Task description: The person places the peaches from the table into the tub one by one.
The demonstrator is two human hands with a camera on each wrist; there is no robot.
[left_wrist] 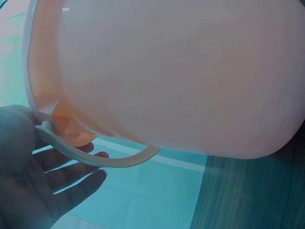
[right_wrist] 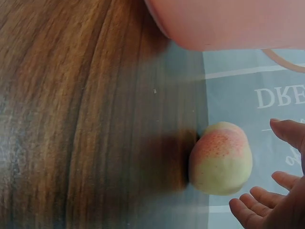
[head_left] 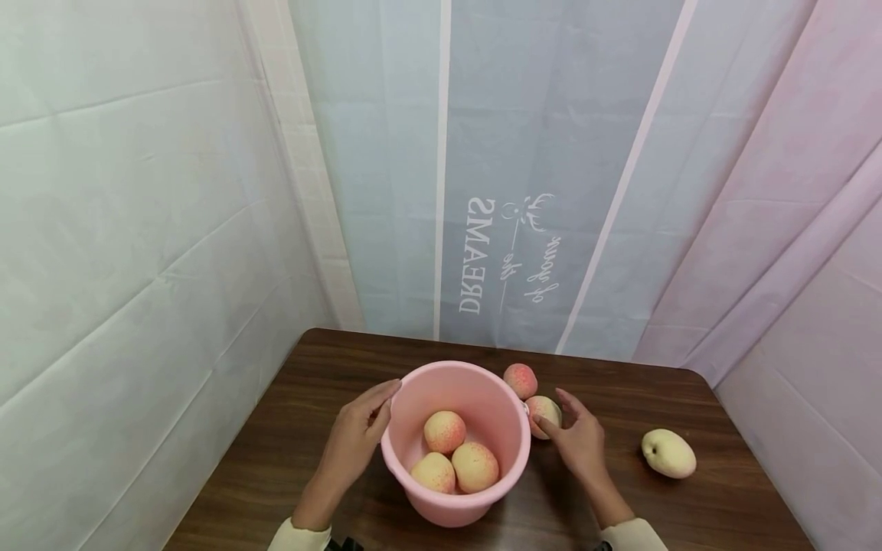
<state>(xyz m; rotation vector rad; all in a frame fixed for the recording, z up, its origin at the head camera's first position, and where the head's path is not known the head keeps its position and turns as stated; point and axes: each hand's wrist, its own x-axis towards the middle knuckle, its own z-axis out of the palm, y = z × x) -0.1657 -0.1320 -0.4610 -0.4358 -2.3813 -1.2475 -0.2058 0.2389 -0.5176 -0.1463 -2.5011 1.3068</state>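
Note:
A pink bucket (head_left: pixel 455 505) stands upright with three peaches (head_left: pixel 475 467) inside. At its left rim is my left hand (head_left: pixel 351 436), and in the left wrist view its extended fingers (left_wrist: pixel 76 188) lie by the bucket's curved handle (left_wrist: pixel 114 161). My right hand (head_left: pixel 579 440) is right of the bucket, thumb and fingers spread around a yellow and red peach (head_left: pixel 544 415). In the right wrist view a gap shows between that hand (right_wrist: pixel 281 191) and a peach (right_wrist: pixel 221 160) on the table. Just behind sits a redder peach (head_left: pixel 521 380), close to the bucket.
A pale yellow oval fruit (head_left: pixel 668 453) lies on the right of the dark wooden table (head_left: pixel 324 367). Behind the table's far edge hangs a blue-grey curtain (head_left: pixel 537 153) with white lettering. Pale sheets (head_left: pixel 138 229) enclose the left and right sides.

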